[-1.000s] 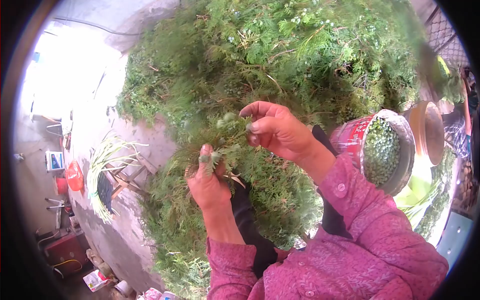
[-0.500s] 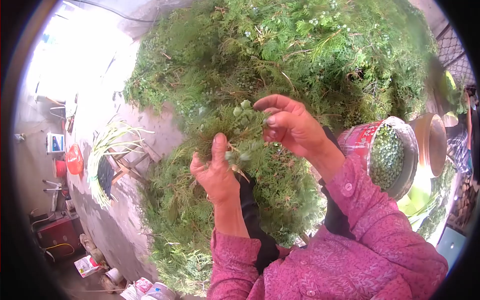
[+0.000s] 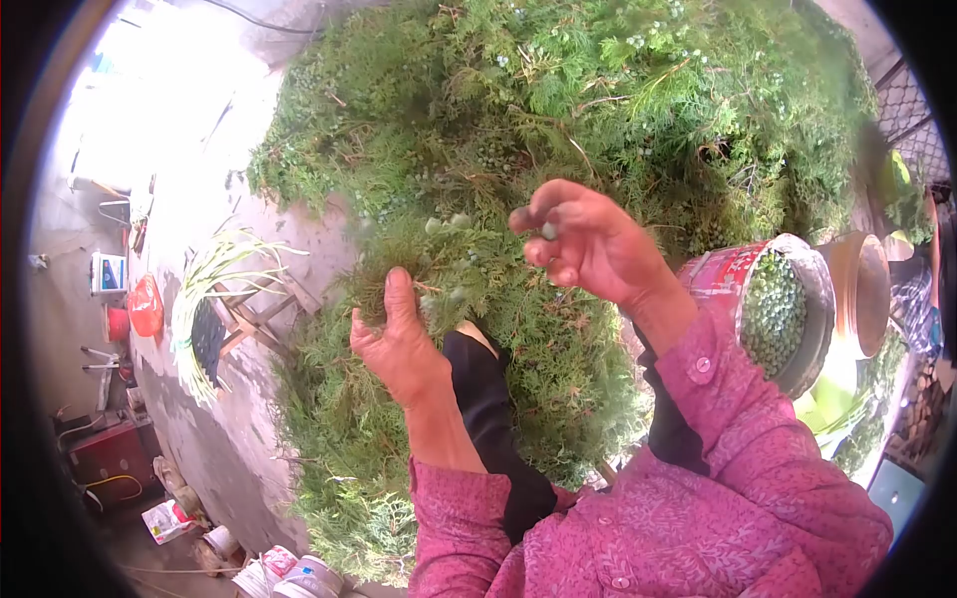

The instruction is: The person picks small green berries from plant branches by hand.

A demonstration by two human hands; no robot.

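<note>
My left hand [image 3: 404,349] is closed around a leafy evergreen sprig [image 3: 454,261] that bears several pale green cones. The sprig's stem runs under the raised thumb, and leaves hide most of the fingers. To the right, apart from the sprig, my right hand [image 3: 603,244] has its fingers curled, with a small green cone [image 3: 549,230] at the fingertips. Beyond both hands lies a big heap of cut evergreen branches [image 3: 518,110]. A red and white bucket [image 3: 713,274], tilted towards me, stands right of my right hand and holds many green cones [image 3: 773,317].
A brown pot [image 3: 859,289] stands behind the bucket. Left of the branches, a small wooden stool [image 3: 264,314] has long pale green stalks [image 3: 204,284] lying on it. Farther left are an orange-red bag [image 3: 146,307] and a red box [image 3: 115,468]. More branches cover the floor close to my legs.
My right hand has drawn away from the sprig, with a cone now visible at its fingertips. My left hand and the sprig have shifted left.
</note>
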